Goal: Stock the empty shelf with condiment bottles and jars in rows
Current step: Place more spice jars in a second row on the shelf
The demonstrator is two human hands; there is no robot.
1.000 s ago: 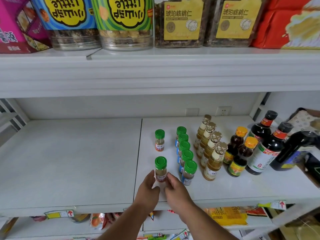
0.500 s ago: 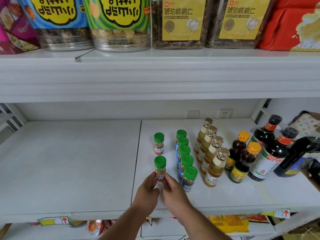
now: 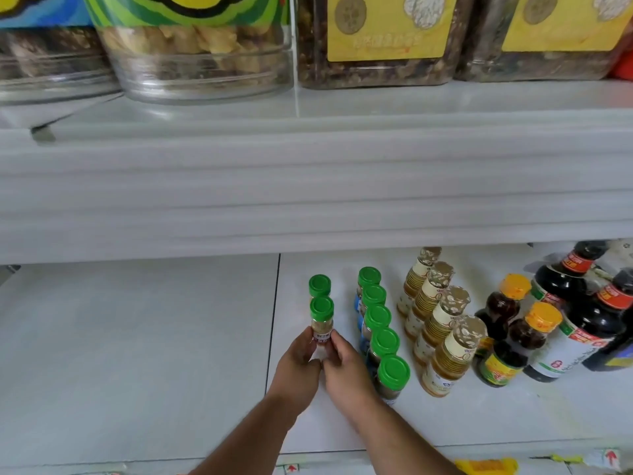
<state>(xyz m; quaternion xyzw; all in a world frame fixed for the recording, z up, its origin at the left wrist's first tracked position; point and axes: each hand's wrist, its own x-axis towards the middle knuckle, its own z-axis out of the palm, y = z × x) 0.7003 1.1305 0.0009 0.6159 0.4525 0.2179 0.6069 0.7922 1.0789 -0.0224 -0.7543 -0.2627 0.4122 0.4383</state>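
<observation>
Green-capped spice jar (image 3: 321, 320) at lower centre of frame, upright on shelf (image 3: 137, 354), pinched at base between left hand (image 3: 297, 366) and right hand (image 3: 346, 368). Risk: nudging tips rear jar (image 3: 319, 286) just behind.

A shop: white shelves (image 3: 308, 186) with price tags (image 3: 609, 457), rows of sauce bottles (image 3: 445, 337), snack tubs (image 3: 198, 63).

No legible txt, red arrow sign on shelf-edge tag (image 3: 610, 458), labels blurred
</observation>
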